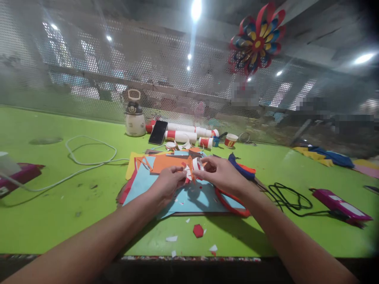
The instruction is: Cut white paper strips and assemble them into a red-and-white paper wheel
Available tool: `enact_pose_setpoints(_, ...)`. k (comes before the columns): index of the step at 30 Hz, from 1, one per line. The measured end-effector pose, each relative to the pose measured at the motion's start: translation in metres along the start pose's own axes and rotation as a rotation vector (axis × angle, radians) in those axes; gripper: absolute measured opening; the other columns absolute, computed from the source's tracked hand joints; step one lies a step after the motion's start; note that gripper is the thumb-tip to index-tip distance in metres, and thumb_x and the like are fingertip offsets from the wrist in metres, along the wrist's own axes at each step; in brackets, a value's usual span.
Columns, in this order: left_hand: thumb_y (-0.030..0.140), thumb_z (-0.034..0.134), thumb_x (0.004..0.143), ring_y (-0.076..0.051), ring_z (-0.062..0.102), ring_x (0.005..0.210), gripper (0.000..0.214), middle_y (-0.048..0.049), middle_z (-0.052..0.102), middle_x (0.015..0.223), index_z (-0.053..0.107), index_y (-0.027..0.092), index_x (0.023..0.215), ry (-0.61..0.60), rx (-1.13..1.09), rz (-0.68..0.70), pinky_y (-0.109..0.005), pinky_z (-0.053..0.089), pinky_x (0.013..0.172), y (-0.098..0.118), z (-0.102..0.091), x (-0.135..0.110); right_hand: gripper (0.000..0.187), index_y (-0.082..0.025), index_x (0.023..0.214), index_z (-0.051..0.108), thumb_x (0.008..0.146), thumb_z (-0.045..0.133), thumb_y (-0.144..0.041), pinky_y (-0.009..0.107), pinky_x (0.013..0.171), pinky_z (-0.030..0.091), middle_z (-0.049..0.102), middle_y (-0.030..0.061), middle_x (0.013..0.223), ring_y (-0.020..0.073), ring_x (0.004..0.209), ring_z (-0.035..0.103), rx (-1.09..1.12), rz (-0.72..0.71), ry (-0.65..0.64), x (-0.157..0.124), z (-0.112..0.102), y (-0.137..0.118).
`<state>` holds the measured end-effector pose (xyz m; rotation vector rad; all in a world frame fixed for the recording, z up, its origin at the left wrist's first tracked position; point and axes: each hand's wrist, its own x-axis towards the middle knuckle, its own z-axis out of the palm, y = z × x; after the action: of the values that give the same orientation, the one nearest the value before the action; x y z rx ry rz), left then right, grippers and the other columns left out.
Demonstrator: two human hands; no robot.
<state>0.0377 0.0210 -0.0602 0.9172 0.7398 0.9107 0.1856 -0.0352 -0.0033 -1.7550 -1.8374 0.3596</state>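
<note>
My left hand (169, 182) and my right hand (220, 173) meet over a pile of coloured paper sheets (148, 179) on the green table (53, 213). Both pinch a small paper piece (189, 171) made of red and white strips. My right hand's fingers also hold a white paper loop (197, 163). Red-handled scissors (231, 203) lie on the light blue sheet just under my right wrist. A small red paper hexagon (198, 230) and white scraps lie near the front edge.
A small bottle (134, 118), a black phone (158, 132) and red-and-white tubes (183, 136) stand at the back. A white cable (89, 157) runs left; a black cable (287, 197) and pink devices (340, 205) lie right. A paper pinwheel (257, 39) hangs on the mesh screen.
</note>
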Motion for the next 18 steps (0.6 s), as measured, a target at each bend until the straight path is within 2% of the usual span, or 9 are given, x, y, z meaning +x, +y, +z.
enact_pose_setpoints(5, -0.003, 0.057, 0.072, -0.011, 0.062, 0.061, 0.011, -0.0087, 0.064, 0.076, 0.058, 0.008, 0.075, 0.012, -0.045, -0.013, -0.024, 0.051, 0.066, 0.0, -0.001, 0.0, 0.046, -0.016, 0.083, 0.064, 0.068, 0.062, -0.059, 0.026, 0.049, 0.036, 0.063, 0.003, 0.066, 0.0165, 0.058, 0.053, -0.225, 0.023, 0.07, 0.007, 0.01, -0.001)
enact_pose_setpoints(10, -0.004, 0.058, 0.069, -0.013, 0.063, 0.062, 0.012, -0.0101, 0.064, 0.075, 0.058, 0.007, 0.073, -0.021, -0.077, -0.026, -0.025, 0.051, 0.066, 0.004, 0.002, -0.005, 0.038, -0.019, 0.073, 0.058, 0.068, 0.063, -0.057, 0.026, 0.047, 0.031, 0.062, 0.0029, 0.065, 0.0176, 0.057, 0.052, -0.311, 0.008, 0.091, 0.007, 0.014, 0.0)
enact_pose_setpoints(18, -0.004, 0.057, 0.068, -0.013, 0.061, 0.06, 0.012, -0.0095, 0.063, 0.07, 0.057, 0.008, 0.067, -0.03, -0.087, -0.034, -0.025, 0.051, 0.063, 0.002, 0.003, -0.006, 0.037, -0.02, 0.075, 0.059, 0.07, 0.062, -0.057, 0.027, 0.048, 0.033, 0.063, 0.0037, 0.067, 0.0182, 0.059, 0.054, -0.335, -0.02, 0.081, 0.006, 0.016, 0.004)
